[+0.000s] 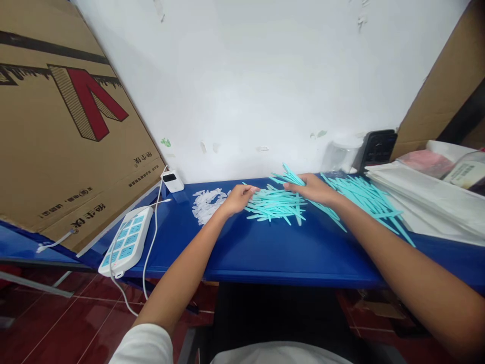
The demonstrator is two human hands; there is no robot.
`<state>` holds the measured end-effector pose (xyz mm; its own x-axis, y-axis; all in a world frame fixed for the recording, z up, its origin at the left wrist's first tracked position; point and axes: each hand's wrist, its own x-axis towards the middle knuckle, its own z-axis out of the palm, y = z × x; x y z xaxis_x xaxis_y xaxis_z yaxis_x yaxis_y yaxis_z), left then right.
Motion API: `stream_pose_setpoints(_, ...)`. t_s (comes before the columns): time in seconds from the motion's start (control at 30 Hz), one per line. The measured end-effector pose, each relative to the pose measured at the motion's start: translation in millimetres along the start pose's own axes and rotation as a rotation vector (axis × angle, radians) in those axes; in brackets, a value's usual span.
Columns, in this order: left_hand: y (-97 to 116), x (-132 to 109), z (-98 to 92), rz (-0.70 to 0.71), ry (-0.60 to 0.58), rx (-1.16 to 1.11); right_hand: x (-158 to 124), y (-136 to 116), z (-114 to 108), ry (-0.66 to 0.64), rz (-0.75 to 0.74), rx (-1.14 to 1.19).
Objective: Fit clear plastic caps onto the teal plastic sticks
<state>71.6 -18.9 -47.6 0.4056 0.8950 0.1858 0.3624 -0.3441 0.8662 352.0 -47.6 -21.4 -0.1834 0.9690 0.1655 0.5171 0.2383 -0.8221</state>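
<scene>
Thin turquoise sticks lie in a loose pile [278,205] at the middle of the blue table [265,258]. At the pile's left edge is my left hand [239,198], its fingers closed at the stick ends; what they pinch is too small to make out. My right hand [312,189], beyond the pile's right side, is wrapped round a bunch of turquoise sticks [290,176] that point up and left. A second, larger heap of turquoise sticks [366,199] spreads to the right of that hand. Small whitish translucent pieces [206,205] lie left of my left hand.
A white power strip [127,240] with cables and a small white device [173,181] are at the left, beside a large cardboard panel [76,126]. At the back right stand a clear jar [344,154] and a black device [377,149], near stacked white sheets [432,197].
</scene>
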Motion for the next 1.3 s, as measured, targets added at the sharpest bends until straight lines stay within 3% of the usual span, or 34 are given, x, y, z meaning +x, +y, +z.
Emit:
stream_pose_setpoints(0.13, -8, 3, -6.1, -0.088, 0.060, -0.127, 4, 9, -4, 0.046, 0.000, -0.105)
stream_pose_setpoints(0.3, -6, 6, -6.8, -0.111, 0.017, -0.336, 1, 0, -1, 0.024, 0.058, -0.043)
stream_pose_setpoints(0.63, 0, 1, 2.8, 0.011, -0.002, -0.277, -7, -14, 3, -0.230, 0.047, 0.295)
stream_pose_setpoints(0.87, -1, 3, 2.9, 0.005, 0.068, -0.320, -8, -13, 2, -0.188, -0.013, 0.245)
stream_pose_setpoints(1.03, -6, 5, 2.8, -0.009, -0.012, -0.333, -6, -10, 1, -0.174, -0.001, 0.241)
stream_pose_setpoints(1.3, -1, 4, 3.7, -0.084, -0.108, -0.560, -7, -9, 4, -0.152, 0.016, 0.304)
